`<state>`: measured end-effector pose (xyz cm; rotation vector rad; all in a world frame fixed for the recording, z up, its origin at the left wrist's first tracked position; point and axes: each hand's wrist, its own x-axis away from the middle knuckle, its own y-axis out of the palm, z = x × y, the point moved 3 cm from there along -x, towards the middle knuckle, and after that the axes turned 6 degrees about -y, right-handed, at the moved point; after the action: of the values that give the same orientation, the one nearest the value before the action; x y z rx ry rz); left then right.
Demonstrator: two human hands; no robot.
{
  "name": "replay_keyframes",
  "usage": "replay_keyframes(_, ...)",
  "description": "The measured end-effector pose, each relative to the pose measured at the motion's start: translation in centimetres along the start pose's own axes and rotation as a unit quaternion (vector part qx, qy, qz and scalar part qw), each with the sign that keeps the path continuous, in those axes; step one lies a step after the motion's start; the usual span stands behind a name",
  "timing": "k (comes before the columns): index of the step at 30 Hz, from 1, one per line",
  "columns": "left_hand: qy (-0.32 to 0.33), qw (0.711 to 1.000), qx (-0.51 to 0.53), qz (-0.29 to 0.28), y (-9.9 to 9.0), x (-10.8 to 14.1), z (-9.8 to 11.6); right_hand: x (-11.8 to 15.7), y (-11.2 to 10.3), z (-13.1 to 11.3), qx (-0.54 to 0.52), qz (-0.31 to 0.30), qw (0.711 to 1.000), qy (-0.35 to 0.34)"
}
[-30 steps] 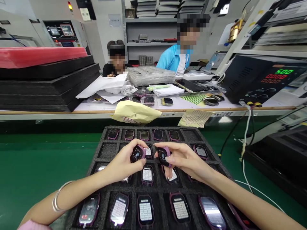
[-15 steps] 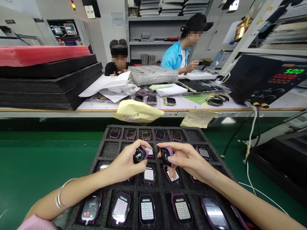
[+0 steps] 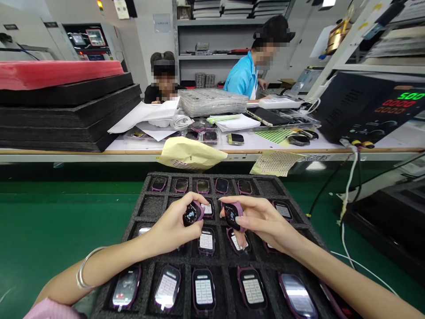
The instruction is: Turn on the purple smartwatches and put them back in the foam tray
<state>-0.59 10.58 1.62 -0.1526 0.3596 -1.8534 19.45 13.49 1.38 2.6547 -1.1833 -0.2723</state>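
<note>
My left hand (image 3: 174,228) pinches a small smartwatch body with a purple case (image 3: 192,214) between thumb and fingers, its dark screen lit with a small blue figure. My right hand (image 3: 262,219) grips a similar purple-cased watch (image 3: 233,216) a short way to the right, the two nearly meeting above a black foam tray (image 3: 212,176). Beneath them, the tray's cells hold several more watches, such as one with a keypad-like white label (image 3: 203,285). My fingers hide the cells directly below.
A bench edge (image 3: 212,151) lies beyond the tray, with a cream paper sheet hanging over it. Stacked black foam trays (image 3: 66,115) stand at left, a bench power supply (image 3: 372,104) at right. Two co-workers (image 3: 245,75) sit beyond the bench. White cables run down at right.
The watch in my right hand has shifted slightly rightward and the head view has tilted a little. The co-worker in the blue shirt has turned and lowered a hand.
</note>
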Motion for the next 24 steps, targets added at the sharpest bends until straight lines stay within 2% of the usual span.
replay_keyframes(5, 0.005, 1.0, 0.0, -0.001, 0.02, 0.09, 0.01, 0.0, -0.03, 0.0, 0.001, -0.013, 1.0, 0.0)
replay_keyframes(17, 0.008, 1.0, -0.018, 0.002, -0.06, 0.1, 0.0, 0.01, -0.34, -0.06, 0.043, 0.003, 0.999, 0.005)
replay_keyframes(24, 0.015, 1.0, -0.005, 0.008, -0.12, 0.13, 0.11, -0.04, -0.29, -0.11, 0.026, -0.016, 0.999, -0.008)
